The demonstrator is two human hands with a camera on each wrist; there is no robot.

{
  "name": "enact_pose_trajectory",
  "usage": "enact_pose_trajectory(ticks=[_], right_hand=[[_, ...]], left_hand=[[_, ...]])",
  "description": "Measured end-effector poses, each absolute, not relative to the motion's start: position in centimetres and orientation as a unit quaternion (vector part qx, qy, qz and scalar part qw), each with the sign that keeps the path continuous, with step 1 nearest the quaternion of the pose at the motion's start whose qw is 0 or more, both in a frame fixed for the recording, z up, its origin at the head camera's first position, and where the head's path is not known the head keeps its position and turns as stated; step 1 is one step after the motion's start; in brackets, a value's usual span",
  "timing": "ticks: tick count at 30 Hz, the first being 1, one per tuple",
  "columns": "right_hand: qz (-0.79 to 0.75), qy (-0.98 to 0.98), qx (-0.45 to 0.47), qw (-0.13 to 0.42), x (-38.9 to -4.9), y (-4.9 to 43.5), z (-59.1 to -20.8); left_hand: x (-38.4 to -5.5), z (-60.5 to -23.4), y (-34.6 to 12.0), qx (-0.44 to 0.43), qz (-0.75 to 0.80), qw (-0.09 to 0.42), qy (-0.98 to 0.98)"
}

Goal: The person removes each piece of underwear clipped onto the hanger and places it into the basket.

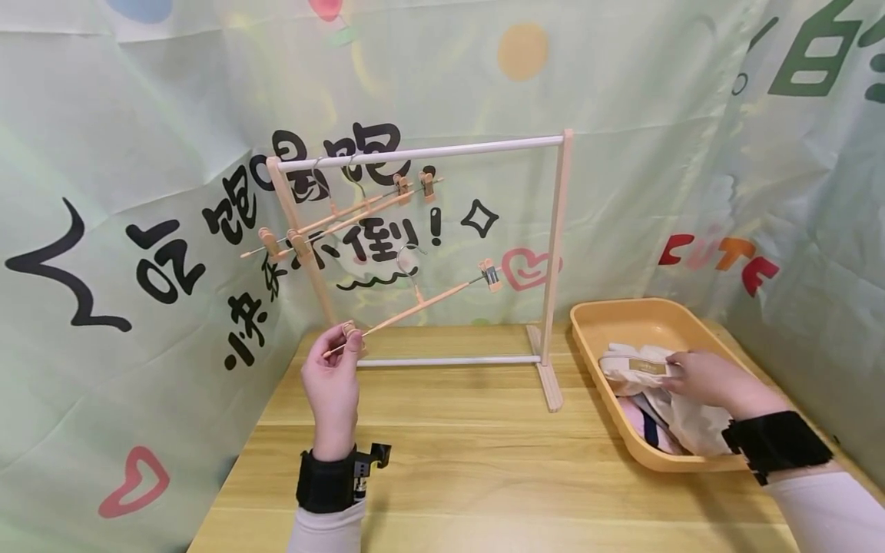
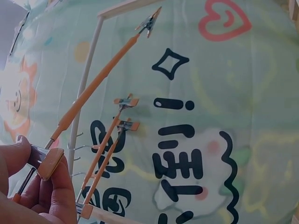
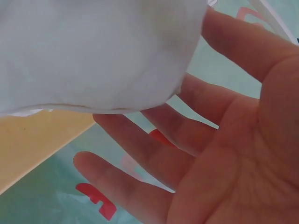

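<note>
My left hand (image 1: 335, 376) pinches one clip of a wooden clip hanger (image 1: 420, 306), thumb on one side and fingers on the other. The hanger slants up to the right, its free clip (image 2: 148, 22) at the far end and its metal hook pointing up. Over at the right, my right hand (image 1: 705, 380) holds the edge of a folded off-white garment (image 1: 639, 365) with a tan label. In the right wrist view, the thumb meets the edge of the cloth and some fingertips are hidden behind it. The garment lies in a yellow basin (image 1: 588, 322).
Two more clip hangers (image 1: 366, 211) hang at the left of a wooden rack (image 1: 556, 230) with a white top rail. Pink and dark cloth (image 1: 650, 426) lies under the garment. Printed fabric walls surround the wooden table (image 1: 484, 476).
</note>
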State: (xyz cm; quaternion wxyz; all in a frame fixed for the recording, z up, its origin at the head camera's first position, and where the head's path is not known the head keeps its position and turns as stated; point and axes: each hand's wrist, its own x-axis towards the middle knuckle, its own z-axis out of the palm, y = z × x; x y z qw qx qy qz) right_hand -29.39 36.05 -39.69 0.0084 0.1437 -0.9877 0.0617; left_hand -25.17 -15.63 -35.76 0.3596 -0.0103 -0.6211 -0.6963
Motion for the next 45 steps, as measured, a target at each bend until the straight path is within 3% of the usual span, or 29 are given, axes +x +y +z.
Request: enact_pose_trajectory(ticks=[15,30,45], right_hand=[[0.043,-0.989,0.139,0.022,-28.6,35.3,-39.6],[0.088,-0.978,0.185,-0.037,-28.6,35.6,-41.0],[0.099,-0.979,0.168,-0.066,-28.2,35.2,-41.1]], left_hand=[[-25.3,-35.9,-15.5,-0.008,-0.693,0.361,-0.624],[-25.3,-36.0,-15.3,-0.018,-0.693,0.353,-0.628],[-25.5,-36.1,-15.1,-0.015,-0.702,0.357,-0.616]])
